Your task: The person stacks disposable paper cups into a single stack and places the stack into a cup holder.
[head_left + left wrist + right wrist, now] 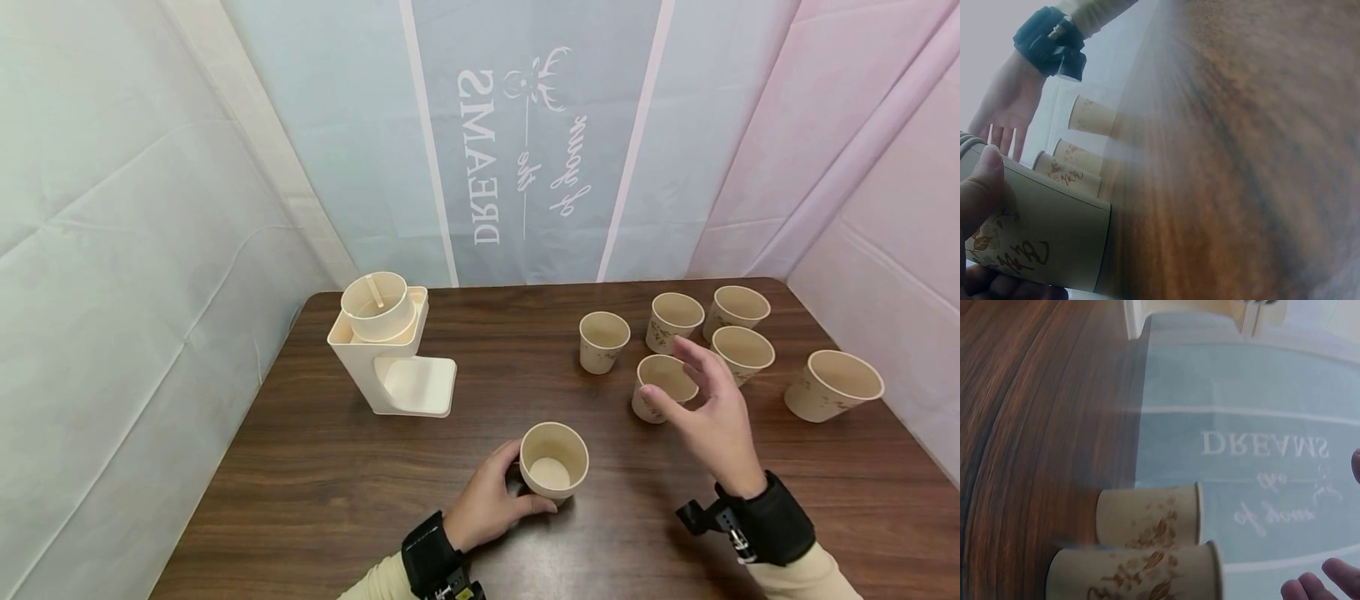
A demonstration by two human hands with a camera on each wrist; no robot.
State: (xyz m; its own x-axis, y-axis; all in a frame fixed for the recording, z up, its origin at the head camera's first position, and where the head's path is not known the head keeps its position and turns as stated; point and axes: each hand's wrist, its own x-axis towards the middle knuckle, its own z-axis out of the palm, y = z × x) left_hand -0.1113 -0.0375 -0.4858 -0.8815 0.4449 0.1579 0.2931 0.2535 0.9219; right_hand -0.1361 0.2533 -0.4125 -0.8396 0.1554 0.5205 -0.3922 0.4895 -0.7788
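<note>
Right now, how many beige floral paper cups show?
7: one cup in the left hand; others rightward: one leftmost, two rearmost, two by the right hand, one rightmost. Nested extras possible.

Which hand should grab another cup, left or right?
Probably the right hand: it holds nothing and is close to a standing cup. The left hand is busy gripping a different cup.

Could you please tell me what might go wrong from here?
The open right hand, close to the near cup, might knock it into the neighbouring cups. The left hand grips the held cup, whose wall looks thin and could buckle if squeezed too hard.
</note>
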